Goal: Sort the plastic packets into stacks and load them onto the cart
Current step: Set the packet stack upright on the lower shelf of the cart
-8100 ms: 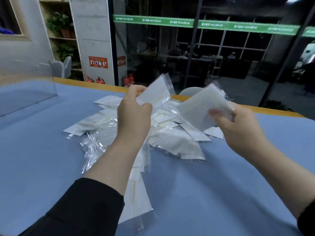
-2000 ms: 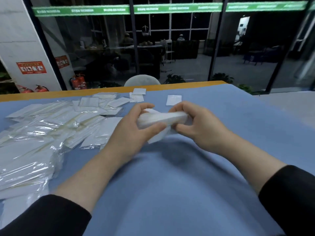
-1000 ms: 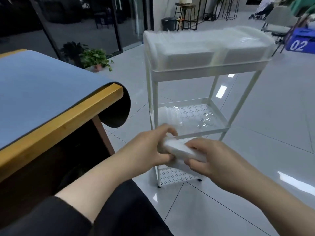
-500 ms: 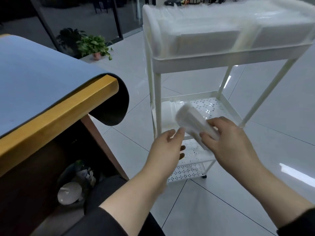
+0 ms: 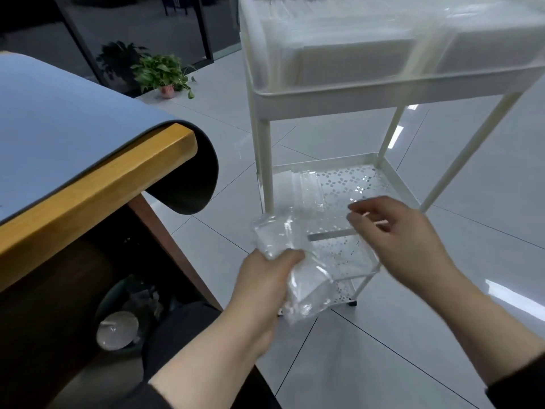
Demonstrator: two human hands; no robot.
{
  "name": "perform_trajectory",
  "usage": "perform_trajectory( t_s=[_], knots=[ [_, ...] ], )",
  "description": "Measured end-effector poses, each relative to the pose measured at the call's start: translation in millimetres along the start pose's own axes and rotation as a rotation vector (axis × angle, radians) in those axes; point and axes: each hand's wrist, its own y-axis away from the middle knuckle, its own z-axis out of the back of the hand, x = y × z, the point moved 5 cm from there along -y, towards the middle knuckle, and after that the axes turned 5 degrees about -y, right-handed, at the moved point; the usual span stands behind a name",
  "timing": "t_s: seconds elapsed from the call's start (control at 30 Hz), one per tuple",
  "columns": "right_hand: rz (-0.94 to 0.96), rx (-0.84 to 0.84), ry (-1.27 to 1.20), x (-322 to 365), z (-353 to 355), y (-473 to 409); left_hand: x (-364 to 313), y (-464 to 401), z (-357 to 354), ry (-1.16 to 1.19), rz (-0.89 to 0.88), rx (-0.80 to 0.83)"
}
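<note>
Packet stack (image 5: 290,270) now gripped by left hand (image 5: 262,286) alone, lower centre of frame, held in the air in front of cart (image 5: 339,97) and just short of middle shelf (image 5: 354,184). Half a second ago pinched in the right, left only steadying underneath; so handed over, right to left. Right hand (image 5: 395,231) off the stack now, centre right, fingers loosely curled, holding nothing, blurred with motion.

Top tray of cart, upper right, already packed with white stacks. Middle shelf carrying one clear pile (image 5: 298,187) at its left end, rest of perforated floor bare. Likely destination: that shelf, beside the existing pile. Stack not yet set down.

Meaning for task: one sorted batch at the cart, loading step about to finish. Slippery film, one-handed grip near one end, so risk of packets fanning out or sliding free.

Table (image 5: 97,172) with blue mat (image 5: 59,119) at left, bin underneath (image 5: 118,326), plant (image 5: 160,73) upper left.
</note>
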Motion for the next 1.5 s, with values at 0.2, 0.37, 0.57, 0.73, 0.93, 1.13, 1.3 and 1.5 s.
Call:
perform_trajectory(
  t_s=[0.2, 0.37, 0.57, 0.73, 0.93, 1.13, 1.3, 1.5],
  knots=[
    [-0.173, 0.16, 0.318, -46, -32, -66, -15, -14, 67, -0.059, -0.095, -0.183],
    [-0.107, 0.296, 0.516, -75, -71, -56, -28, -52, 61, -0.155, -0.073, -0.149],
    [-0.011, 0.229, 0.533, -87, -55, -50, -16, -69, 44, -0.129, -0.029, -0.05],
    [-0.098, 0.258, 0.464, -90, -37, -53, -8, -70, 47, -0.139, 0.02, 0.029],
    [-0.235, 0.285, 0.46, -83, -48, -88, -29, -89, 53, -0.195, -0.05, -0.113],
    [-0.363, 0.303, 0.511, -68, -83, -122, -60, -121, 41, -0.325, -0.081, -0.135],
    [-0.424, 0.309, 0.474, -67, -99, -135, -56, -137, 33, -0.336, 0.013, -0.105],
    [-0.449, 0.365, 0.502, -67, -106, -140, -57, -137, 30, -0.342, 0.02, -0.093]
  ],
)
